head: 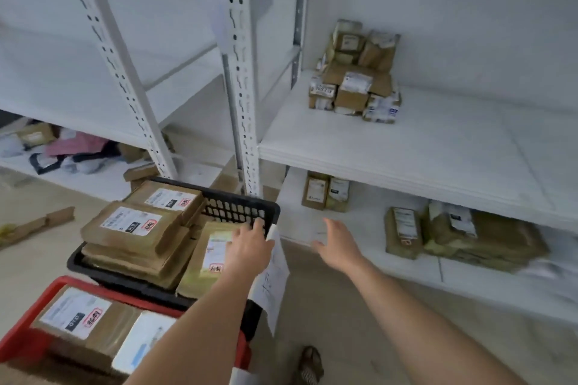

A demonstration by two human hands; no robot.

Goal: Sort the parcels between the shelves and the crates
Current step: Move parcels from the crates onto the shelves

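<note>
Nearest, at the lower left, sits a red crate (18, 344) holding brown parcels with white labels. Just beyond it, a black crate (244, 206) is piled with flat kraft-paper parcels (131, 228), stacked unevenly above the rim. These look light and fairly stiff, like padded mailers or thin cartons. I judge they would slide off each other easily, so a grip across the flat faces at one edge suits them better than a pinch on a corner.

Over the black crate's right side the left hand (247, 247) reaches in, fingers spread and relaxed on an upright labelled parcel (212, 256) and near the mesh wall, gripping nothing that I can see. A white paper sheet (275, 284) hangs off the crate's near right corner.

Further right, the right hand (337, 241) hovers flat and empty, fingers wide, before the low shelf (359, 228).

White metal shelving (438, 147) fills the far side: smooth boards, a small parcel heap (353, 84) on the middle level, more parcels below. Pale tiled floor (344, 306) lies underfoot, and a sandalled foot (309, 362) shows.
</note>
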